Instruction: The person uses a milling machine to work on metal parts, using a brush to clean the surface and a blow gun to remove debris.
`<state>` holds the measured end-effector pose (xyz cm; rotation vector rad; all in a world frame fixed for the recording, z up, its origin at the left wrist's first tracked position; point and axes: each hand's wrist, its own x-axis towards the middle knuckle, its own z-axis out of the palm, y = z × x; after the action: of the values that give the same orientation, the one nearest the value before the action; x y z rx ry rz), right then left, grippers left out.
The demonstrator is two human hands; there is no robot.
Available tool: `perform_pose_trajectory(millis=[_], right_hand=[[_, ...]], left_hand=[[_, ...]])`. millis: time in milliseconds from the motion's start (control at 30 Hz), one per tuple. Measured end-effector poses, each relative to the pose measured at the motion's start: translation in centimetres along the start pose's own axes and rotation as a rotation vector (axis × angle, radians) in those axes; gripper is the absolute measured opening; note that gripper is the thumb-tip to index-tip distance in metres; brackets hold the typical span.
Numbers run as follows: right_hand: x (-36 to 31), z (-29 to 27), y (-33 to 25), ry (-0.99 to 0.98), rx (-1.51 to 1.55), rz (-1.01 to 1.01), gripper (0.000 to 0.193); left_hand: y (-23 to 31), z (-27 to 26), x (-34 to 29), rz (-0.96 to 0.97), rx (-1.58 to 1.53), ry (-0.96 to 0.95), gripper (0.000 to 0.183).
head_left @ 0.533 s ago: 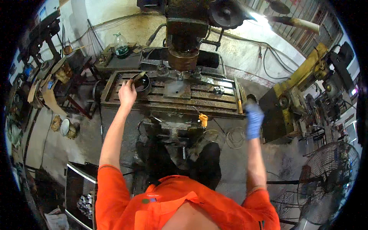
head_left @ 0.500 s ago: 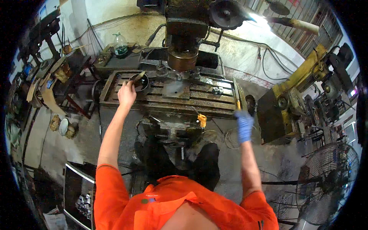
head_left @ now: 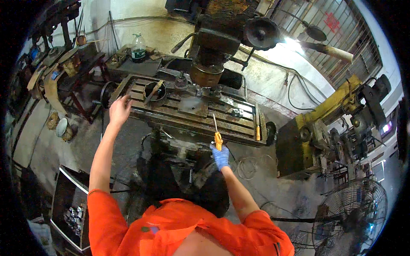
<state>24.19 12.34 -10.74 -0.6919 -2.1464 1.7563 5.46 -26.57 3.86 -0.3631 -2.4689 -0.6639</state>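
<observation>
My bare left hand [head_left: 119, 111] is at the left end of the slotted machine table [head_left: 183, 116], its fingers apart and holding nothing. Just right of it stands a dark round bowl [head_left: 160, 100] on the table, with a wooden-handled brush [head_left: 156, 88] leaning in it. My right hand [head_left: 221, 158], in a blue glove, is wrapped round a yellow air blow gun [head_left: 218, 140]. The gun's thin nozzle points up over the table's front edge. A file with a yellow handle [head_left: 258, 132] lies at the right end of the table.
The milling head [head_left: 207, 74] hangs over the table's middle. A small dark metal block [head_left: 236, 112] sits on the table's right part. A coiled hose [head_left: 247, 167] lies on the floor. A large fan [head_left: 350, 217] stands at lower right, a bin of metal parts [head_left: 74, 217] at lower left.
My left hand has let go of the brush and moved left, away from the bowl. My right hand has moved left from beside the file and taken hold of the air blow gun.
</observation>
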Motion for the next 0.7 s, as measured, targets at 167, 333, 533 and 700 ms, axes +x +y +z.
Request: perform_pose_trajectory(millis=[167, 333, 533, 700], right_hand=[[-2.4, -4.4, -11.2, 0.176, -0.34, -0.448, 0.045], [-1.6, -2.4, -18.3, -0.222, -1.29, -0.196, 0.051], [4.0, 1.7, -19.6, -0.207, -1.309, -0.161, 0.039], [5.1, 4.0, -19.9, -0.183, -1.17, -0.258, 0.046]], left_hand=[[-6.6, -2.8, -3.5, -0.183, -0.195, -0.06, 0.027], [-14.2, -3.0, -7.6, -0.244, -0.242, -0.049, 0.03], [-8.1, -8.4, -7.6, -0.484, -0.276, -0.23, 0.032], [-15.2, -13.6, -12.6, -0.418, -0.287, -0.054, 0.032]])
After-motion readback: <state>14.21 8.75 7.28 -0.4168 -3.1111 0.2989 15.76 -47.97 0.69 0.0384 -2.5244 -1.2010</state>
